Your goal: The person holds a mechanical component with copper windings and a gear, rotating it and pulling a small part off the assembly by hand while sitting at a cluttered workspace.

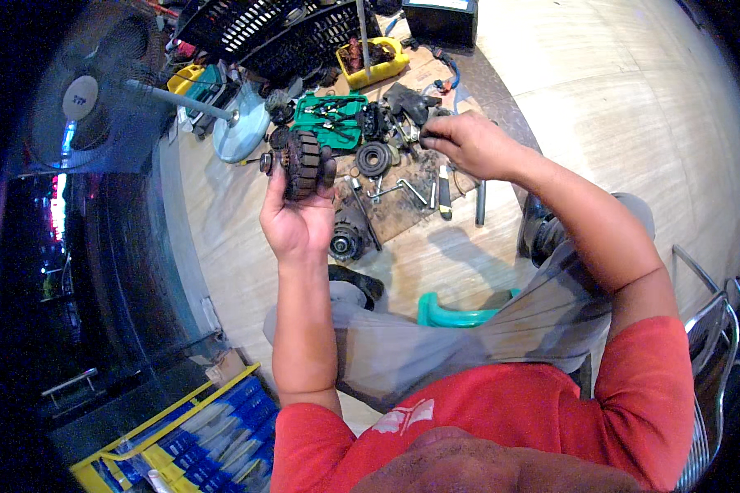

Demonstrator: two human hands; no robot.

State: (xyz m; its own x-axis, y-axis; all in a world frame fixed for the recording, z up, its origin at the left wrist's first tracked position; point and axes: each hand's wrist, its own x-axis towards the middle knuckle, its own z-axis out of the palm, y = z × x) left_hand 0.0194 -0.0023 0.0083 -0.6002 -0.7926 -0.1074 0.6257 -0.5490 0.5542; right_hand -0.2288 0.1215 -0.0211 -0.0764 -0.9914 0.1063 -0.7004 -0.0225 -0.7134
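Note:
My left hand [294, 215] is raised above the floor and grips a dark, rusty motor rotor [298, 162] with a ribbed drum and a short shaft pointing left. My right hand [469, 141] reaches forward over a pile of parts and pinches a small dark piece [429, 131] between its fingertips. Below the left hand a round metal housing [347, 237] lies on a dirty mat [403, 201]. A black pulley ring [373, 158] sits between the two hands.
A green tool tray [330, 119], a yellow tray [375, 62], black plastic crates [279, 33], wrenches and a screwdriver [444, 197] lie ahead. A standing fan [86, 94] is at far left, a teal stool [452, 315] under me, a metal chair frame [715, 345] at right.

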